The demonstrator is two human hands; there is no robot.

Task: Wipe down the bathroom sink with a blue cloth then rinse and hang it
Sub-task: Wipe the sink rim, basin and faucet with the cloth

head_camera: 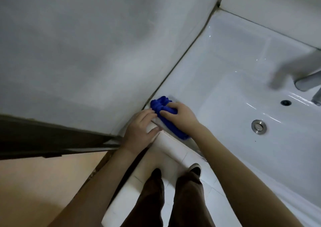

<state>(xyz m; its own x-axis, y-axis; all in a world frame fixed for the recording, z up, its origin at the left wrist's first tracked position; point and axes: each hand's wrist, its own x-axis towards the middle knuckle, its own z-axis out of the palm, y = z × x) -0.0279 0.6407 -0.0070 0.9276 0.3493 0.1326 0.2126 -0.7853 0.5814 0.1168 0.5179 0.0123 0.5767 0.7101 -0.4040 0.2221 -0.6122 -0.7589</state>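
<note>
A bunched blue cloth (pixel 160 105) lies on the near left corner of the white sink (pixel 225 80), hard against the wall. My right hand (pixel 180 116) presses on top of it, fingers curled over the fabric. Part of the cloth hangs over the sink's front edge below my right wrist. My left hand (pixel 139 131) rests flat on the sink's corner beside the cloth, its fingertips touching the cloth, holding nothing.
A grey tiled wall (pixel 78 44) fills the left. The basin's metal drain (pixel 258 126), overflow hole (pixel 285 102) and chrome tap (pixel 307 82) lie to the right. A dark door frame (pixel 52 140) is at the left; my feet stand on white floor tiles (pixel 175 153).
</note>
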